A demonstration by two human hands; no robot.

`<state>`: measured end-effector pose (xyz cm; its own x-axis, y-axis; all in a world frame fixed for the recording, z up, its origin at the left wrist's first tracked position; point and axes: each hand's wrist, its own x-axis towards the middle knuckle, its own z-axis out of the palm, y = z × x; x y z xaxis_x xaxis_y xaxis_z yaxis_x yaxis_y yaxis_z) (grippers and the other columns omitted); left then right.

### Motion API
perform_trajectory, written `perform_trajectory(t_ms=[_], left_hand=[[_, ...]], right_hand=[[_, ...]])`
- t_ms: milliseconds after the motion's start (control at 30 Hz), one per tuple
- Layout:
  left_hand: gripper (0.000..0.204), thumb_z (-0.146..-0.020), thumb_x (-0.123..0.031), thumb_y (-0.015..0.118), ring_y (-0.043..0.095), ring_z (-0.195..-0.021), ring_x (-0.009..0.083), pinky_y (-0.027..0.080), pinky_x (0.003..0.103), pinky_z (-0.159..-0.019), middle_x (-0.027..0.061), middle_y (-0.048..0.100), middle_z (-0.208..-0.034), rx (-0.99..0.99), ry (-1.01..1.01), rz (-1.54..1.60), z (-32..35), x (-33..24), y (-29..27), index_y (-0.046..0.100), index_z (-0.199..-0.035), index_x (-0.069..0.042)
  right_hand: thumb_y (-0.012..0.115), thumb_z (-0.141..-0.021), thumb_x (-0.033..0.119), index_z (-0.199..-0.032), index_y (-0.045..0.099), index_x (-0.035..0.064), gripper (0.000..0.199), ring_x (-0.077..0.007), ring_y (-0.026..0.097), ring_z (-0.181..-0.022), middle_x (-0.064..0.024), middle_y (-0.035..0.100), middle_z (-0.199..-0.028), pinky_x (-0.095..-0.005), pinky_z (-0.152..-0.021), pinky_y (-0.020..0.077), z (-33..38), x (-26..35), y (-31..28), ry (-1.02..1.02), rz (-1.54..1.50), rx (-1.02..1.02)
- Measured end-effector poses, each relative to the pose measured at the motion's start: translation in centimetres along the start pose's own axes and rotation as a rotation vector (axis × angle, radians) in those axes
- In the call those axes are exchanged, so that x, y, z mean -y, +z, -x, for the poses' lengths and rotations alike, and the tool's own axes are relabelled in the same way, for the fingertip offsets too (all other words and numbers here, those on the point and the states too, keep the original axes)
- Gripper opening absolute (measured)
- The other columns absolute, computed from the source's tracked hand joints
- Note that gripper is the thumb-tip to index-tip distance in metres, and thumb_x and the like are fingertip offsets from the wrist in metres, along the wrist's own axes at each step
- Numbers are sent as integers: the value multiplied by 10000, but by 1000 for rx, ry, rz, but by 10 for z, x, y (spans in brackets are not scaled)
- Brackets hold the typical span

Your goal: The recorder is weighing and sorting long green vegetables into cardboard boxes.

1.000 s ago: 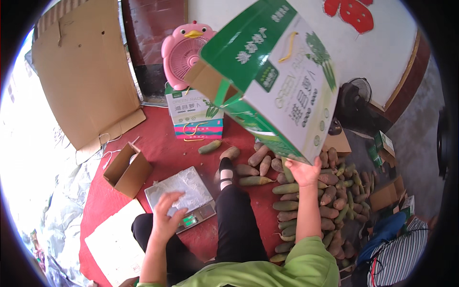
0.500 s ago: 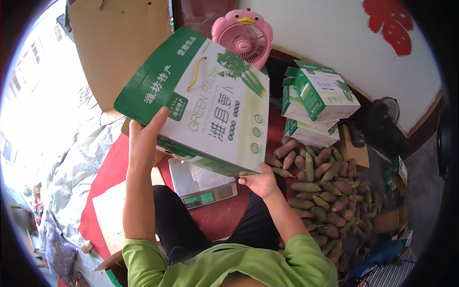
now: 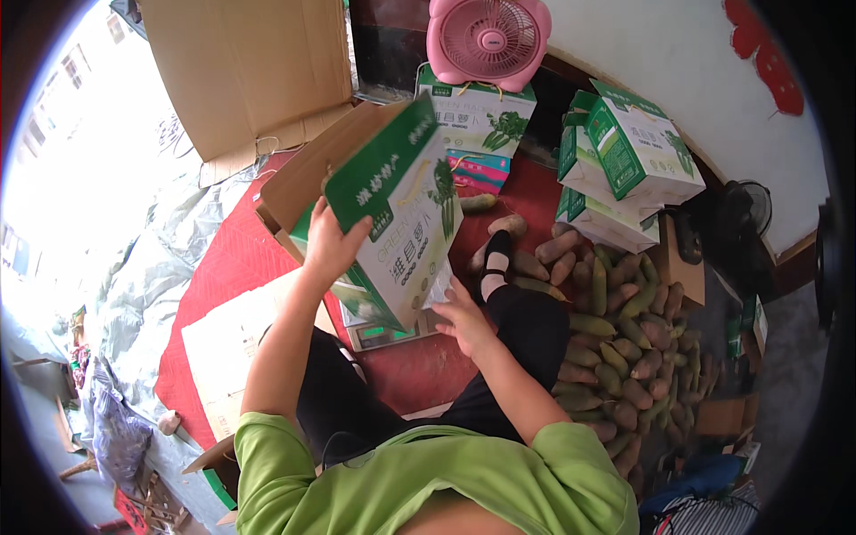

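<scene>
A green-and-white carton [image 3: 406,227] with brown inner walls stands tilted in front of me above the scale. My left hand [image 3: 334,242] grips its upper left edge, thumb on the printed front. Close to the carton's lower right edge is my right hand [image 3: 465,323], fingers apart; whether they touch the carton, I cannot tell. Partly hidden under the carton is a digital scale [image 3: 370,337] with a lit green display. To the right of my legs lies a heap of long green radishes [image 3: 593,325] mixed with reddish-brown roots [image 3: 631,392].
A pink fan [image 3: 489,40] rests on another green-and-white carton [image 3: 486,111] at the back. More such cartons [image 3: 646,147] are stacked at the right, near a black fan [image 3: 747,209]. Brown cardboard [image 3: 250,76] stands behind on the left. Red cloth [image 3: 214,308] covers the floor.
The carton has swung from a raised, face-up tilt to lower and more upright, its brown inside now showing. My right hand has loosened from its lower corner. The view has shifted slightly.
</scene>
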<state>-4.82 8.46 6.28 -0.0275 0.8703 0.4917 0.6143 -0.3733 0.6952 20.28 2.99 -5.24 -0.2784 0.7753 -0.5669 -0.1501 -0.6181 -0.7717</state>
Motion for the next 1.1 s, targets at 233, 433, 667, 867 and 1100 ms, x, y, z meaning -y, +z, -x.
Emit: perform_trajectory(t_ms=[233, 433, 667, 867, 1100], left_hand=[[297, -793, -122, 664, 512, -1220, 279, 159, 535, -1154, 138, 643, -1143, 244, 104, -184, 44, 28, 32, 672, -1079, -45], [298, -794, -86, 667, 429, -1316, 283, 223, 517, -1147, 4, 653, -1170, 500, 134, -250, 62, 42, 22, 698, -1082, -157], [319, -764, -103, 692, 378, -1349, 284, 256, 500, -1145, 33, 594, -1272, 612, 129, -419, 67, 38, 11, 705, -1078, -158], [612, -748, -26, 634, 349, -1370, 282, 240, 532, -1141, 11, 492, -1392, 769, 285, -799, 62, 35, -12, 541, -1316, -232], [396, -843, -151, 600, 396, -1330, 248, 272, 529, -1121, 2, 573, -1287, 767, 557, -781, 32, 41, 2, 614, -1232, -221]], right_hand=[[670, -785, 54, -1522, 159, 119, 900, -216, 442, -1230, -125, 279, -1515, -326, -934, 409, -7, 30, -2, -377, 65, -74], [722, -712, 38, -1438, 338, 113, 825, -410, 293, -1358, -237, 292, -1466, -468, -1097, 283, 11, 75, -24, -1020, 862, -472], [676, -715, 17, -1172, 602, 181, 492, -345, 422, -1270, -60, 548, -1266, -560, -993, 323, 0, 119, -55, -944, 1679, -510], [646, -753, 38, -914, 678, 150, 198, -222, 544, -1063, 19, 655, -998, -501, -968, 330, -12, 123, -53, -911, 1646, -377], [644, -781, 66, -853, 727, 158, 144, -203, 563, -993, 43, 676, -915, -468, -914, 388, -15, 116, -52, -883, 1643, -409]])
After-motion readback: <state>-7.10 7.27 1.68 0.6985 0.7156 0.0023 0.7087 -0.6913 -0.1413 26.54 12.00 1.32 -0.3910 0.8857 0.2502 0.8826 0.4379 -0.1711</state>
